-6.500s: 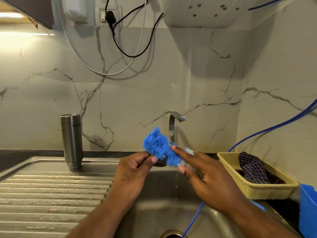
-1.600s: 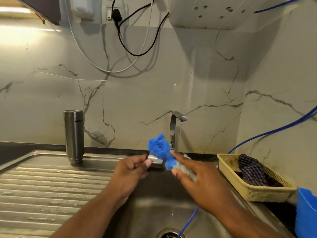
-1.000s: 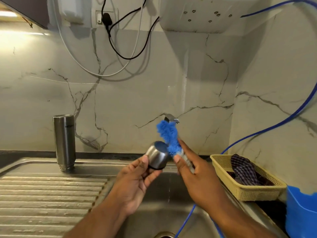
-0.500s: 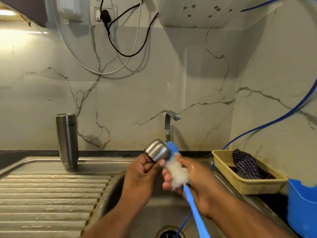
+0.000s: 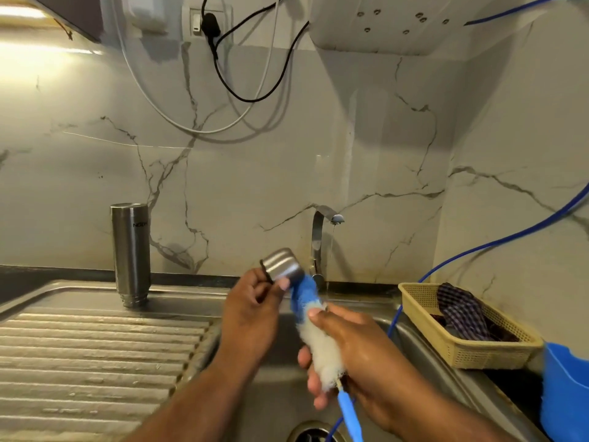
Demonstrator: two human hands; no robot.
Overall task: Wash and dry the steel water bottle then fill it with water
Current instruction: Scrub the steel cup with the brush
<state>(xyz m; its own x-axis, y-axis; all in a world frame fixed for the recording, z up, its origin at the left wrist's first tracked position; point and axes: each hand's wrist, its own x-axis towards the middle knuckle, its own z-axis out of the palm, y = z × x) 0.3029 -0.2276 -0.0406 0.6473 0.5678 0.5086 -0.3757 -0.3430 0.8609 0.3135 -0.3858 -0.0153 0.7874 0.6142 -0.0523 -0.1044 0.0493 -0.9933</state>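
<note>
blue brush (image 5: 303,295) tip inside steel cap (image 5: 281,267)

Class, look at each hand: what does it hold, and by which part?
The left hand pinches the steel cap by its side wall. The right hand grips the bottle brush round its white bristles, just above the blue handle.

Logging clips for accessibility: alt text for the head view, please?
Over a sink, the left hand holds a steel cap while the right hand grips a brush, its blue tip at the cap's opening. The bottle stands mouth-down on the drainboard, left; the tap trickles behind, and a basket holding a cloth sits right.
</note>
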